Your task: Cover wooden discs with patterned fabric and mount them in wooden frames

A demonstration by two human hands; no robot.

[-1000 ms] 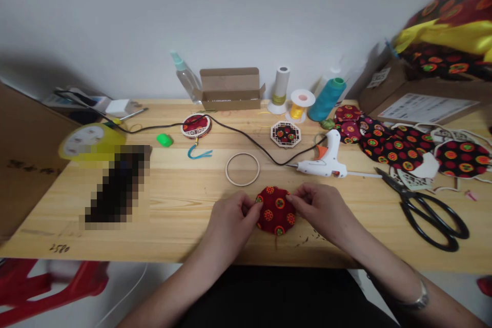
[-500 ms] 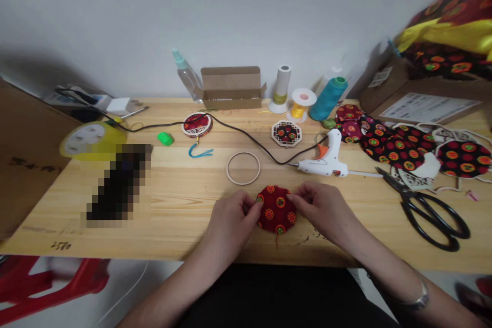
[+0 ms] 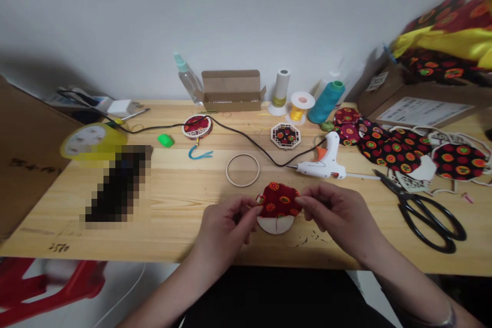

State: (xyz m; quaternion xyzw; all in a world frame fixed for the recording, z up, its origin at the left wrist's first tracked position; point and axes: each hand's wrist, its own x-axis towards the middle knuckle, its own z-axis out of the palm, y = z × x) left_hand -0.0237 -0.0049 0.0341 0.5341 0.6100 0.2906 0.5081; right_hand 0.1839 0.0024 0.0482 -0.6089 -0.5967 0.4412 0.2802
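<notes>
We've got left hand (image 3: pixel 226 226) and right hand (image 3: pixel 338 220) pinching the red print fabric (image 3: pixel 278 201) at its sides | white backing (image 3: pixel 275 226) showing below | wooden hoop (image 3: pixel 243 169) just above | table's front edge (image 3: pixel 154 260) near

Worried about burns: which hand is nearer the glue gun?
Right: the right hand is just below the glue gun; the left hand is farther off, below and left of it.

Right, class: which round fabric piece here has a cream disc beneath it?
The dark red piece between left hand and right hand, cream disc showing below; the black pieces on the right lie loose.
</notes>
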